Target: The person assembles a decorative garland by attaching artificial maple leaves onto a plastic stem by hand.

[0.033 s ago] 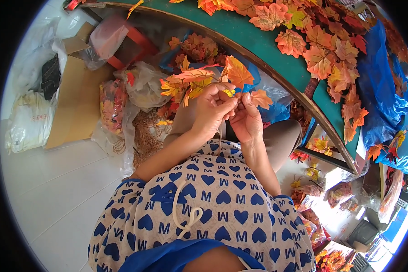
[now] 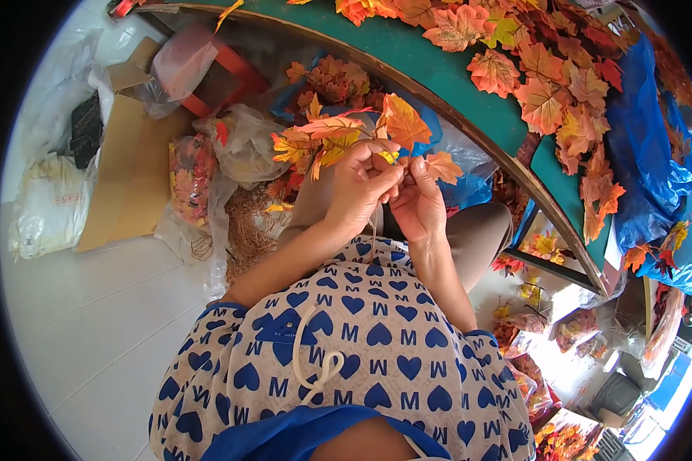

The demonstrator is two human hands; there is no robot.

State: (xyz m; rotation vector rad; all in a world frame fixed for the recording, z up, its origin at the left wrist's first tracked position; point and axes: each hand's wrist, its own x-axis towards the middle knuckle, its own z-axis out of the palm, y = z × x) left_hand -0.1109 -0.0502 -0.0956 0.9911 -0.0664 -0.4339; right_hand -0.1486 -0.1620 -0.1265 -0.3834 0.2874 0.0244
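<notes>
Both hands are meeting over the person's lap, close together and touching. Left hand (image 2: pixel 359 188) is curling its fingers tight and pinching the stem of a fake leaf sprig (image 2: pixel 346 134). Right hand (image 2: pixel 417 203) is pressing its fingertips onto the same stem, just beside the left thumb. An orange leaf (image 2: pixel 402 123) is sticking up above the fingers, and a smaller pale orange leaf (image 2: pixel 443 165) is poking out to the right. Yellow and orange leaves are fanning out to the left of the hands.

A green table (image 2: pixel 438 77) is curving across the top, and loose orange leaves (image 2: pixel 542 92) are lying on it. A blue plastic bag (image 2: pixel 646 154) is slumping on the right end of the table.

On the white floor (image 2: pixel 77 323), a flat brown cardboard box (image 2: pixel 131 173) is lying on the left. A white plastic bag (image 2: pixel 46 211) with a small pale label is sitting beside it. A clear plastic bag (image 2: pixel 242 142) full of leaves is resting near the person's knee. A pinkish bag (image 2: pixel 181 65) is sitting on a red stool (image 2: pixel 234 73) farther back.
</notes>
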